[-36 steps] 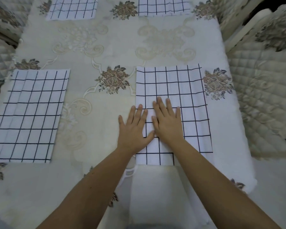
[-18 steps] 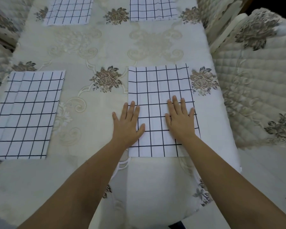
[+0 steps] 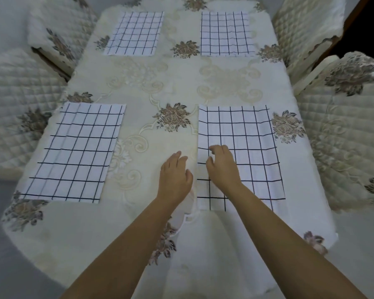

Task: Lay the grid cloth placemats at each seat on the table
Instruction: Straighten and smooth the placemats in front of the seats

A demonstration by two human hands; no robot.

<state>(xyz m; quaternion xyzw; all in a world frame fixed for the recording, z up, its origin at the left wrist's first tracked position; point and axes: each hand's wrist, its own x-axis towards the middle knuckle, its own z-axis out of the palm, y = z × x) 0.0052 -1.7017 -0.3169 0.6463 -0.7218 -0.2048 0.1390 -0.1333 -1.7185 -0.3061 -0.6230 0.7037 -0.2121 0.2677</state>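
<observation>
Covering the desk (image 3: 108, 225) in the head view: one cream tablecloth (image 3: 225, 83) with brown flower motifs and pale scrollwork.

Grid cloth placemats, white with dark lines, four in all, each lying flat on the tablecloth:
- near-right placemat (image 3: 246, 134), in front of the person, its near edge close to the desk's near edge;
- near-left placemat (image 3: 73, 152), well apart from the first, with a flower motif between their far corners;
- far-left placemat (image 3: 134, 33), at the far end;
- far-right placemat (image 3: 225, 33), at the far end beside it.

Left hand (image 3: 175, 178): palm down on the bare tablecloth just beside the left edge of the near-right placemat, fingers relaxed and close together, holding nothing.

Right hand (image 3: 221, 167): over the left part of the near-right placemat, fingers curled downward with the tips at the cloth; whether they pinch it cannot be told.

Quilted chairs, cream with flower motifs: two at the desk's right (image 3: 343, 137), two at its left (image 3: 13, 104).
</observation>
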